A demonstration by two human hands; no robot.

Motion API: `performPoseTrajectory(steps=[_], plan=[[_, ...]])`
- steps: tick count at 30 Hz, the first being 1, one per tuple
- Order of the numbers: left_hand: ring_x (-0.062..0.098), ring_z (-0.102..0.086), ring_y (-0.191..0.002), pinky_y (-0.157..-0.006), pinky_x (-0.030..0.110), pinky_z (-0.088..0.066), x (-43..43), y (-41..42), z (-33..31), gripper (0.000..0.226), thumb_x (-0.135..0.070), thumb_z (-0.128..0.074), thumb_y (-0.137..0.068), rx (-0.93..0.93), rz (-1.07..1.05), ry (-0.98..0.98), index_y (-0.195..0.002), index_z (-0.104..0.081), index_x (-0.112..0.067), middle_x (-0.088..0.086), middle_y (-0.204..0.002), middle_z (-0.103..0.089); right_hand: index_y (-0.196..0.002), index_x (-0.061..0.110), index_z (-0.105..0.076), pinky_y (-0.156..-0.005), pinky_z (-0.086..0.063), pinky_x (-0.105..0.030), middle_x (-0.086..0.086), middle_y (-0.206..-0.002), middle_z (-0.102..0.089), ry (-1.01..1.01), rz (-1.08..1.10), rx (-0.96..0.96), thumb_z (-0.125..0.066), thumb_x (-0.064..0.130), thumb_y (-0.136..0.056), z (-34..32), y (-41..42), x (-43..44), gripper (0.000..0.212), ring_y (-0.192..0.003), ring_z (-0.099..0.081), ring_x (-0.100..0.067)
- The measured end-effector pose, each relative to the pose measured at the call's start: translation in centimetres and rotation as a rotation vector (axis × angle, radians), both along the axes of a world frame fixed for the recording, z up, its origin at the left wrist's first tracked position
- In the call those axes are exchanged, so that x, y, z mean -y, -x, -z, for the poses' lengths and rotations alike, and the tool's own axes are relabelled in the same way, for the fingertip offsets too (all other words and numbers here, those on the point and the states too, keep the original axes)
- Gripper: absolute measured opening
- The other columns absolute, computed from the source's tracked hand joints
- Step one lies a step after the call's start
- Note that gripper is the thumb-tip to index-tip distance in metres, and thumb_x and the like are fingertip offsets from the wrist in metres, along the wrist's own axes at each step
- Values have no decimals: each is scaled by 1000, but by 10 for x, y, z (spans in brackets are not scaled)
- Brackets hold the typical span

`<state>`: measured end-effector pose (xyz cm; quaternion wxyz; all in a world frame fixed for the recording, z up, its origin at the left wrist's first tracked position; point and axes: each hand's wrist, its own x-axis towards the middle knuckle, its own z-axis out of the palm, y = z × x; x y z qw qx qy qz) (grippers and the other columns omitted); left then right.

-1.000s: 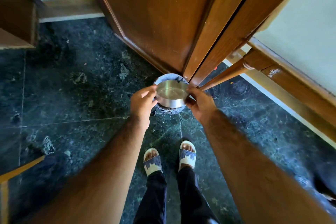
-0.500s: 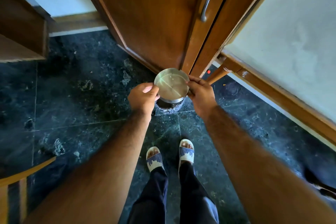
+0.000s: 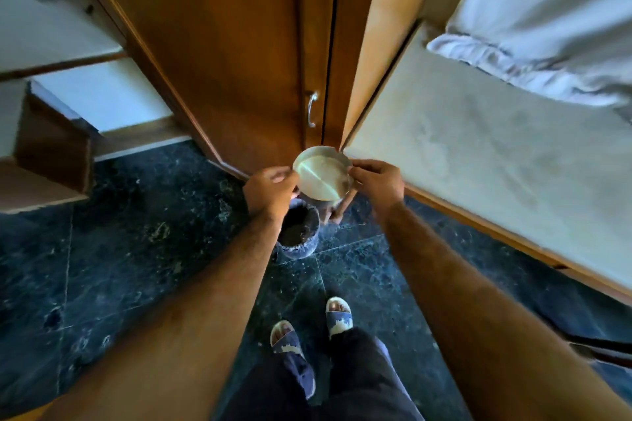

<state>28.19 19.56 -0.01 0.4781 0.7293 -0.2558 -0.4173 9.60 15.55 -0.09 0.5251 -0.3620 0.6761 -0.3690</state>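
A round steel tin [image 3: 323, 177] with a shiny flat top hangs in the air in front of a wooden cupboard. My left hand [image 3: 270, 191] grips its left rim and my right hand [image 3: 376, 184] grips its right rim, fingers curled round the edge. Below it on the dark floor stands a small round container [image 3: 298, 232] with a bluish crinkled rim and a dark inside, partly hidden by my left wrist.
A wooden cupboard door [image 3: 219, 55] with a metal handle [image 3: 311, 109] rises straight ahead. To the right is a bed with a pale mattress [image 3: 496, 161] and a white sheet [image 3: 547, 27]. Wooden furniture [image 3: 51, 154] stands at left. My sandalled feet [image 3: 307, 331] stand on dark green marble floor.
Both hands have lifted the steel tin up off the bluish container, which now stands uncovered on the floor. My view has risen, showing more of the cupboard and bed.
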Motion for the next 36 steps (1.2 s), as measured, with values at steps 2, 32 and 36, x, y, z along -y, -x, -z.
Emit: performPoseTrajectory(steps=[2, 32, 36], plan=[[12, -71, -69, -59, 26, -62, 11, 17, -15, 26, -8, -73, -81, 8, 44, 27, -107, -72, -2, 15, -99, -75, -76, 30, -81, -76, -65, -39, 7, -76, -80, 31, 49, -31, -81, 20, -70, -20, 17, 1, 12, -75, -76, -13], [11, -67, -70, -63, 19, -58, 172, 312, -29, 26, -16, -74, -82, 413, 360, 25, -106, -75, -5, 8, -98, -78, -77, 2, -77, -71, -65, -46, -19, -83, -76, -18, 110, -131, -77, -6, -73, -41, 321, 148, 9, -78, -75, -35], [21, -74, -81, -74, 42, -64, 175, 316, -16, 27, -16, -74, -83, 364, 357, -36, -106, -74, -3, 13, -100, -77, -75, 5, -77, -70, -65, -46, -17, -79, -76, -32, 68, -173, -77, -4, -73, -25, 325, 156, 9, -76, -75, -34]])
